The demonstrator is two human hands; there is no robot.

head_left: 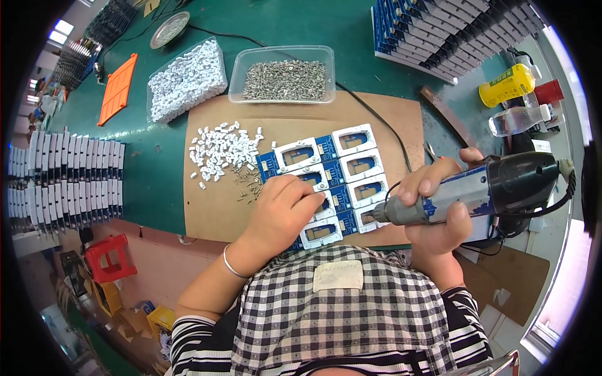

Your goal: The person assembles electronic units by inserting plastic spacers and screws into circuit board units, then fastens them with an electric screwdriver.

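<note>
Hands are both at work over a brown cardboard sheet (376, 116) on the green table (157, 169). In the head view, the left hand (282, 207) lies with curled fingers on the blue panel of boards (332, 172), pressing one white frame; whether it pinches something I cannot tell. I count about eight white frames on this panel, in two columns. The right hand (436, 207) is closed around one electric screwdriver (476, 188), and its tip touches the panel's right edge. Beside the panel is one loose heap of small white plastic parts (219, 150) with some screws. Behind stand two clear containers: one with white parts (187, 80), one with screws (285, 80).
</note>
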